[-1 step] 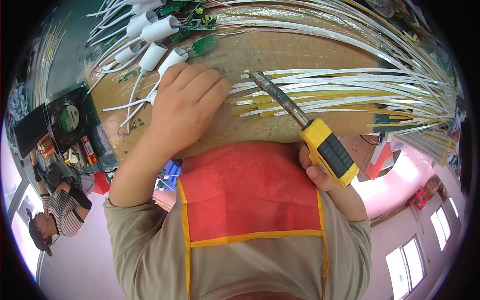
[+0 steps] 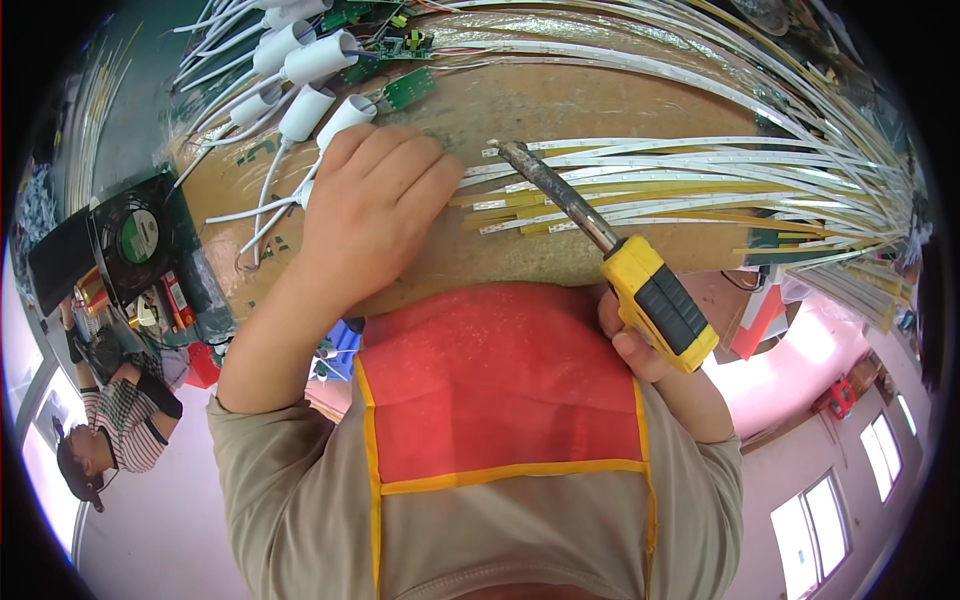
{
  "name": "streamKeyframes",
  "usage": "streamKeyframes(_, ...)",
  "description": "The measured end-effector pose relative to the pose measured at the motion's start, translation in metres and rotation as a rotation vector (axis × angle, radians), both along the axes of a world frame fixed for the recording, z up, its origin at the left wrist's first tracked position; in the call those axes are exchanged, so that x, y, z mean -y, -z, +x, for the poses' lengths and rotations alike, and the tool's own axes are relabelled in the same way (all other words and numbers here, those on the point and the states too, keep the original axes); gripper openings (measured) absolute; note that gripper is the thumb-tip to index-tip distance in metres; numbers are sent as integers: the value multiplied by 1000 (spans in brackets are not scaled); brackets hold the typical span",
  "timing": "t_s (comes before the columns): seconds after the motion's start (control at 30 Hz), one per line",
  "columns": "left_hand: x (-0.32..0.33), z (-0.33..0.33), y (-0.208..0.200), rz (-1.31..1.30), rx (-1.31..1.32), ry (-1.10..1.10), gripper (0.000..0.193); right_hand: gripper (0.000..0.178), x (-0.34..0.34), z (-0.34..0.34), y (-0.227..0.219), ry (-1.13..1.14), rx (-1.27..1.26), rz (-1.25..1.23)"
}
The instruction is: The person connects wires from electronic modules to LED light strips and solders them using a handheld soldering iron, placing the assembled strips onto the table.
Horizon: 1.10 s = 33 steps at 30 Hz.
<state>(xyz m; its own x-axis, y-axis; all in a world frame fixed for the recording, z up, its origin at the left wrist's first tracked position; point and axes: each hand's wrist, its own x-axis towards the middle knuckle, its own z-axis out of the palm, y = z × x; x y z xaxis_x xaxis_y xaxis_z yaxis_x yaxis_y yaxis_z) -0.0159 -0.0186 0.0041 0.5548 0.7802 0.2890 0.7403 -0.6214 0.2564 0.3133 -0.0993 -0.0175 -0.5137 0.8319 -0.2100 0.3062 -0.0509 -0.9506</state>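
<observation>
My left hand (image 2: 378,215) rests on the brown work surface (image 2: 510,100) with its fingers curled down. Whatever those fingers grip is hidden beneath them. A white cylindrical housing (image 2: 348,120) with a white cable and a green circuit board (image 2: 408,90) lies just beyond the knuckles. To the right of that hand, the ends of several white and yellow LED strips (image 2: 680,165) fan out. My right hand (image 2: 632,345) is wrapped round a yellow-and-black soldering iron (image 2: 662,305). Its dark barrel slants up and left over the strips, tip near their ends.
More white housings (image 2: 318,60) with cables and boards lie at the far left. Long strips (image 2: 640,62) curve along the far side. A black fan (image 2: 135,240) stands at the left edge, with another person (image 2: 125,405) beyond. A blue bin (image 2: 342,352) sits below the table edge.
</observation>
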Motion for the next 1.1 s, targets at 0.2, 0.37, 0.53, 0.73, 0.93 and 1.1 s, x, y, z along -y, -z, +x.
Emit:
streamKeyframes(0.2, -7, 5, 1, -6, 3, -11, 28, 27, 2, 2, 1, 48, -14, -31)
streamKeyframes(0.37, -12, 9, 3, 5, 4, -27, 27, 23, 3, 4, 0, 37, -13, -71)
streamKeyframes(0.53, -14, 7, 4, -4, 6, -28, 26, 21, 1, 5, 4, -35, 25, -28)
streamKeyframes(0.73, -17, 8, 3, -25, 3, -33, 23, 22, 4, 0, 7, 32, -12, 31)
streamKeyframes(0.93, -16, 7, 2, -20, 5, -17, 24, 23, 1, 1, 9, 7, -100, -59)
streamKeyframes(1.1, -17, 6, 4, -3, -6, 3, 25, 24, 2, -1, 9, 39, -121, -57)
